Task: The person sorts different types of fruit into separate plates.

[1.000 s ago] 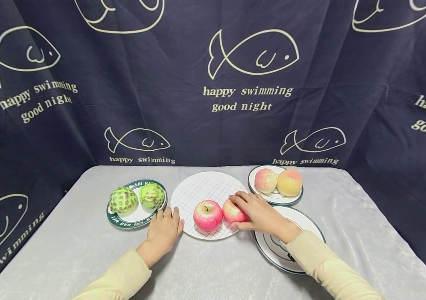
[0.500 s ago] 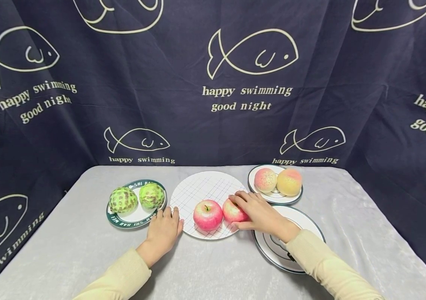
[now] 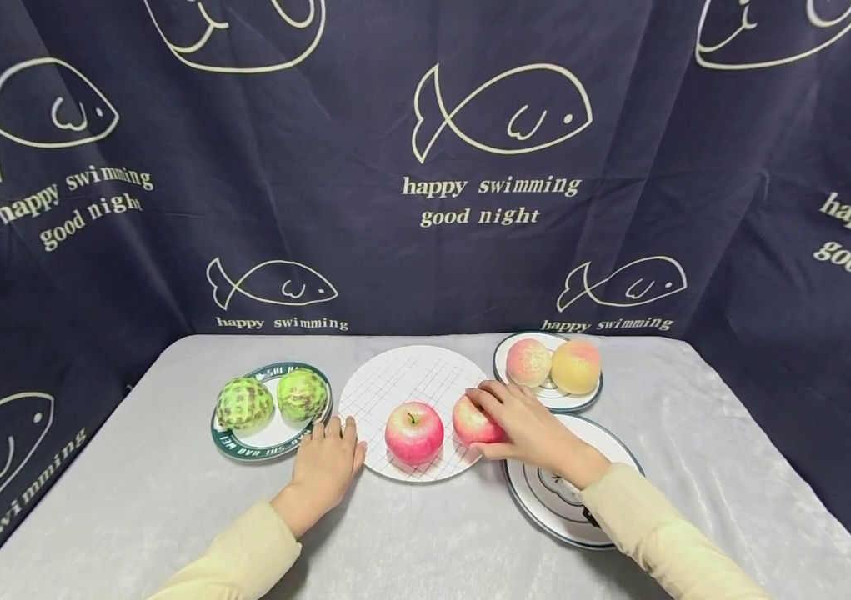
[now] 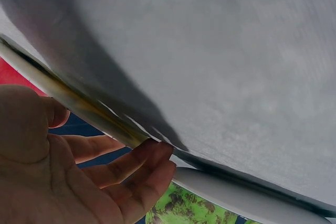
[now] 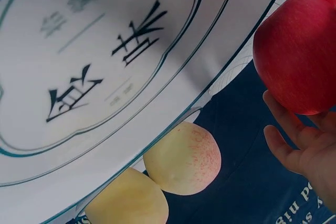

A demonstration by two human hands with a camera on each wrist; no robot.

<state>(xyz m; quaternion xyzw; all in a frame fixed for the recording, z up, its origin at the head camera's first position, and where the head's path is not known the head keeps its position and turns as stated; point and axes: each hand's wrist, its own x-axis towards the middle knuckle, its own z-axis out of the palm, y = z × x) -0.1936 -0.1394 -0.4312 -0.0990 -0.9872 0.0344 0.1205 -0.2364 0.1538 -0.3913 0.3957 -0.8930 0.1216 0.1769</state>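
My right hand (image 3: 524,425) grips the right-hand red apple (image 3: 474,420) on the round white grid-lined plate (image 3: 376,383). Its fingers lie over the top and far side, with the thumb at the near side; in the right wrist view this apple (image 5: 299,56) hides part of the hand. A second red apple (image 3: 414,433), stem up, sits on the same plate, a narrow gap to its left. My left hand (image 3: 326,467) rests at that plate's left edge with relaxed fingers. In the left wrist view, the left hand's fingertips (image 4: 160,153) are close to the rim.
On the left, a green-rimmed plate (image 3: 248,454) bears two green, bumpy fruits (image 3: 245,403). A small plate (image 3: 553,402) at the back right bears two peaches (image 3: 575,367). A larger white plate (image 3: 545,512) with a dark rim lies under my right forearm.
My right hand has moved slightly right with its apple, so a gap shows between the two apples that were touching. My left hand stays in place.
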